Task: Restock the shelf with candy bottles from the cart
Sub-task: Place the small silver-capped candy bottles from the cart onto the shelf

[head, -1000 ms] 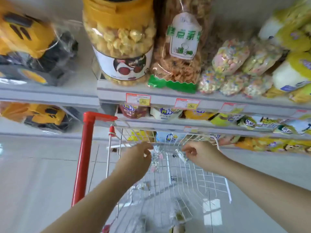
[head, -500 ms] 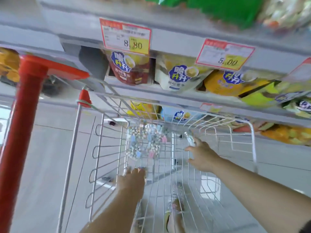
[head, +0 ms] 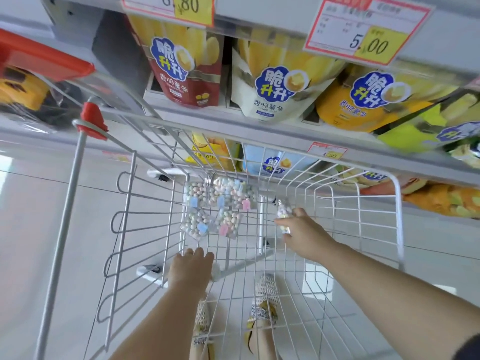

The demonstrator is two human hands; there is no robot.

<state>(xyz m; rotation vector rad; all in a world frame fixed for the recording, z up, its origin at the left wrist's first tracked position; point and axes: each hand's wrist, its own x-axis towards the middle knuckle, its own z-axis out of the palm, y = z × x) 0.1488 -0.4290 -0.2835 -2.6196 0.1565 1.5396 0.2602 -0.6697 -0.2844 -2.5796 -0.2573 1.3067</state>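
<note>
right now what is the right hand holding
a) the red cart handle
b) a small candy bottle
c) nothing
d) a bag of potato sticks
b: the right hand pinches a small candy bottle inside the wire cart, apart from the cluster of candy bottles lying at the basket's far end.

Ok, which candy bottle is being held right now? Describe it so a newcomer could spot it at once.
Start at the white wire cart parked under the snack shelf. Toward its far end, right of the cluster of candy bottles lying on the mesh, the right hand grips one small clear bottle of pastel candies. It alone is in a hand, apart from the cluster.
</note>
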